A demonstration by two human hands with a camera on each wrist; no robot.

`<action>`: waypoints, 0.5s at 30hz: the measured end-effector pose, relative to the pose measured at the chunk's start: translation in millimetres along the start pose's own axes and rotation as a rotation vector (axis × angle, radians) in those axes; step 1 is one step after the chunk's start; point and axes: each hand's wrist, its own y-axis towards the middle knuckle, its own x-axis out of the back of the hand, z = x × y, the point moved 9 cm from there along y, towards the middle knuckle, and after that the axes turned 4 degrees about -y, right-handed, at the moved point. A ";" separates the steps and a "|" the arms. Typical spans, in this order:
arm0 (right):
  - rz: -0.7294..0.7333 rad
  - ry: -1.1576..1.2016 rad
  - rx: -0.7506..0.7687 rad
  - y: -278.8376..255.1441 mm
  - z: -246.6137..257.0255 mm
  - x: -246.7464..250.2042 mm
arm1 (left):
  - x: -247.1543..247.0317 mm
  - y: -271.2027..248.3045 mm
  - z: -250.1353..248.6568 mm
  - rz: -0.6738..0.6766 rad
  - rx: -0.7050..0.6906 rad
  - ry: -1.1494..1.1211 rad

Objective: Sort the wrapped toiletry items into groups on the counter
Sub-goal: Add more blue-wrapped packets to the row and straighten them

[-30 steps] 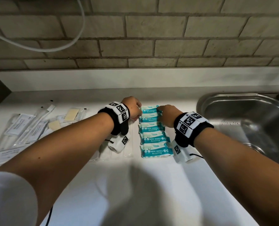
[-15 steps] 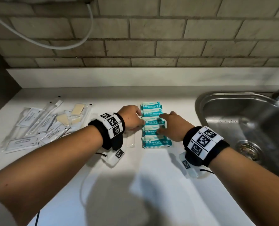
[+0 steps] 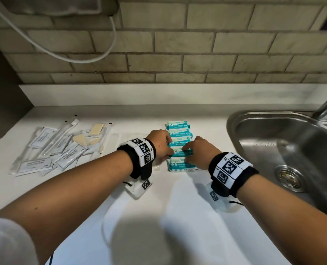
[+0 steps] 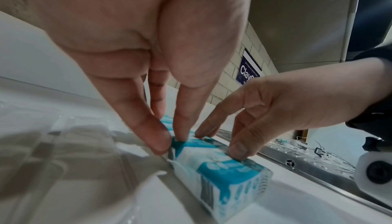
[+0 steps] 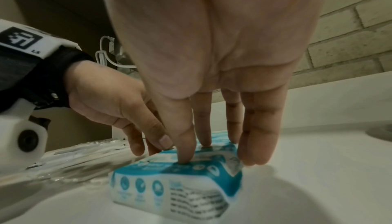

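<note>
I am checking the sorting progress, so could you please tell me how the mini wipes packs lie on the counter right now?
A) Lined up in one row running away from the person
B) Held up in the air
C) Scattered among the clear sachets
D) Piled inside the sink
A: the mini wipes packs form a single row on the counter, between the left hand and right hand.

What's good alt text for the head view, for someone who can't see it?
Both hands, left hand and right hand, rest their fingertips on a row of five teal mini wipes packs lined up on a white counter. A loose pile of clear-wrapped toiletry sachets lies at left, a steel sink at right, below a brick wall.
</note>
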 end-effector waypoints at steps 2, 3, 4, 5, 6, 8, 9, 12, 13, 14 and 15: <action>0.001 -0.017 -0.004 0.3 0.7 0.2 | 0.0 -1.0 0.0 0.004 0.001 -0.006; 0.000 -0.027 -0.006 0.8 1.2 0.7 | -0.5 -1.6 0.1 0.011 0.005 -0.025; 0.001 -0.037 -0.008 0.8 2.1 1.4 | -1.1 -2.6 0.1 0.016 0.007 -0.045; 0.004 -0.049 -0.011 0.6 3.7 2.0 | -0.6 -4.3 0.1 0.016 0.004 -0.056; 0.010 -0.068 -0.017 0.2 4.8 2.3 | -0.3 -6.0 -0.4 0.015 -0.001 -0.055; 0.019 -0.116 -0.031 -0.8 8.1 2.9 | 4.6 -10.7 0.0 0.003 -0.021 -0.036; 0.012 -0.134 -0.039 -1.6 9.9 3.8 | 9.0 -13.8 1.4 -0.005 -0.032 -0.044; -0.044 -0.139 -0.015 -5.4 27.5 7.6 | 30.9 -25.5 19.8 -0.029 -0.056 -0.087; -0.060 -0.131 0.016 -6.8 36.6 7.7 | 40.8 -30.6 29.4 -0.046 -0.059 -0.087; -0.067 -0.122 0.054 -9.1 48.4 7.0 | 51.6 -35.6 41.2 -0.065 -0.059 -0.071; -0.068 -0.113 0.101 -10.8 63.4 4.3 | 63.9 -42.0 55.8 -0.083 -0.050 -0.033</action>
